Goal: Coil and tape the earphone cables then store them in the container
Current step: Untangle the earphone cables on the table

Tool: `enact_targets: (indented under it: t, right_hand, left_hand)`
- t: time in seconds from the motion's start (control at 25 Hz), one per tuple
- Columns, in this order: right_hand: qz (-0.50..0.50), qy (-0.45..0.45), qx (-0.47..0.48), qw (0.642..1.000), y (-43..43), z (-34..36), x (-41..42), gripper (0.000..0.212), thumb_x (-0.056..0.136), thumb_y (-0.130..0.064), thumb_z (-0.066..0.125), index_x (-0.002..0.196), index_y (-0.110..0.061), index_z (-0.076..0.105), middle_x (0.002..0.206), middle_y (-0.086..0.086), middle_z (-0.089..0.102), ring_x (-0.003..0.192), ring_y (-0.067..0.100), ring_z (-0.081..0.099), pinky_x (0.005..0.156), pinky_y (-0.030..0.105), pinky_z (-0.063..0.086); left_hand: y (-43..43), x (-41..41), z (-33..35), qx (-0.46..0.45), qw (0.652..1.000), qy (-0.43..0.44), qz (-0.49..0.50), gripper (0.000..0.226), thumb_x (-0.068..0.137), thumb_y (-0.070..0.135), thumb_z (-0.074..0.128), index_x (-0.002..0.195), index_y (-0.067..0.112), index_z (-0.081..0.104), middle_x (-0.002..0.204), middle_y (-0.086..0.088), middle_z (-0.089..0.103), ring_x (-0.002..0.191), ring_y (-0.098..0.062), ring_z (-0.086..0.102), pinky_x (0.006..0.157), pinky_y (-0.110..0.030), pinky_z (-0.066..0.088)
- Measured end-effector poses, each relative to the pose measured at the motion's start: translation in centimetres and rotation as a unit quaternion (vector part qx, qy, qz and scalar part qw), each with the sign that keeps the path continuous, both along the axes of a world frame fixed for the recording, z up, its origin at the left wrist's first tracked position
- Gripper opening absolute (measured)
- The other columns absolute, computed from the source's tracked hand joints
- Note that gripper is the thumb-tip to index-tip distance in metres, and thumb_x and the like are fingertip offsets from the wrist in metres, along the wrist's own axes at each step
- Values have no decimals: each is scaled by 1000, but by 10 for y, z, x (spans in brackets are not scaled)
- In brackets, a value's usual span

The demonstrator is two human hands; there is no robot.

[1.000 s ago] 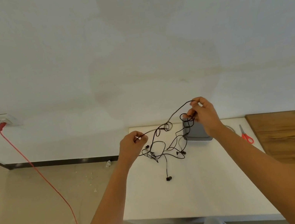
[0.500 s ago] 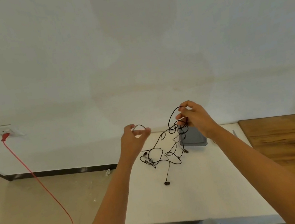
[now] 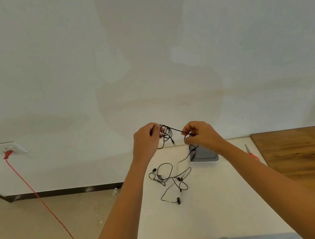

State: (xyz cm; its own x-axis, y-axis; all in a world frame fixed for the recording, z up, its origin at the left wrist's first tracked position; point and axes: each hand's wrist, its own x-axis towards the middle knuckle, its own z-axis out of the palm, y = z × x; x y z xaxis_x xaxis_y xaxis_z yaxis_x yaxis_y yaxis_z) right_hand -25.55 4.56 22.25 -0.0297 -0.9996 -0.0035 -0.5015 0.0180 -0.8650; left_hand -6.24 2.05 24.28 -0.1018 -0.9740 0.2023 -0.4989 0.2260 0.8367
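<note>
My left hand [image 3: 145, 140] and my right hand [image 3: 201, 136] are raised above the white table [image 3: 218, 203], both pinching one black earphone cable [image 3: 172, 131]. Small loops of that cable hang beside my left hand, and a short taut stretch runs across to my right fingers; a tail drops below my right hand. More black earphone cables [image 3: 172, 180] lie tangled on the table under my hands, with an earbud at the near end. The grey container [image 3: 204, 156] stands behind them, partly hidden by my right wrist.
Red-handled scissors [image 3: 252, 154] lie at the table's right side, next to a wooden board [image 3: 309, 162]. A red cord [image 3: 41, 201] runs from a wall socket [image 3: 10, 148] down across the floor on the left. The table's near edge is by my knees.
Both hands rose and came closer together. The held cable lifted free of the pile and is gathered into loops at my left hand, while the remaining cables stay on the table.
</note>
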Motion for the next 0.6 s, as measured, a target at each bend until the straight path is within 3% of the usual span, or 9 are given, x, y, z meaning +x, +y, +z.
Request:
enact_targets:
  t: [0.08,0.16,0.28,0.36,0.44,0.52,0.6]
  right_hand:
    - [-24,10,-1,1000,2,-10,0,12,74,-9,73,84,-14,70,74,-2,66,65,9,56,67,24,46]
    - [-57,-7,8,998,2,-19,-2,10,73,-12,76,82,-15,72,83,0,71,78,11,62,75,26,48]
    - [-90,-123,48,987,7,-26,-8,11,78,-9,74,86,-15,75,87,2,74,84,17,67,76,24,53]
    - [-88,-211,71,971,12,-26,-12,13,82,-3,69,90,-12,74,82,5,72,77,18,65,67,21,53]
    - [-84,-240,79,964,15,-28,-14,12,84,-3,68,93,-9,72,79,6,71,72,17,61,62,21,49]
    - [-88,-281,88,952,16,-29,-14,13,87,-1,64,97,-7,68,81,7,70,74,18,61,65,24,48]
    - [-89,-334,89,934,16,-28,-12,16,89,3,58,99,-8,64,86,8,70,80,18,65,70,26,54]
  left_hand:
    - [0,-1,7,-15,999,26,21,25,97,16,48,86,11,69,75,8,67,62,-8,57,56,-9,41]
    - [-2,-3,12,1,994,108,26,23,98,15,47,85,15,66,82,0,68,74,-17,65,71,-21,53]
    - [-4,-2,24,90,938,331,48,24,100,11,45,82,13,59,85,-4,63,77,-21,67,80,-35,59]
    - [-8,3,30,108,917,382,52,24,101,11,43,81,10,57,84,-7,62,80,-21,66,83,-35,58]
    - [-11,6,31,117,900,416,59,22,100,12,42,83,9,56,87,-10,62,87,-22,64,87,-35,56]
    - [-13,8,33,145,862,480,75,18,98,10,40,85,8,52,87,-12,61,90,-25,66,86,-38,57]
    - [-12,8,34,168,816,546,81,19,96,9,37,80,8,48,77,-10,58,82,-28,68,76,-40,59]
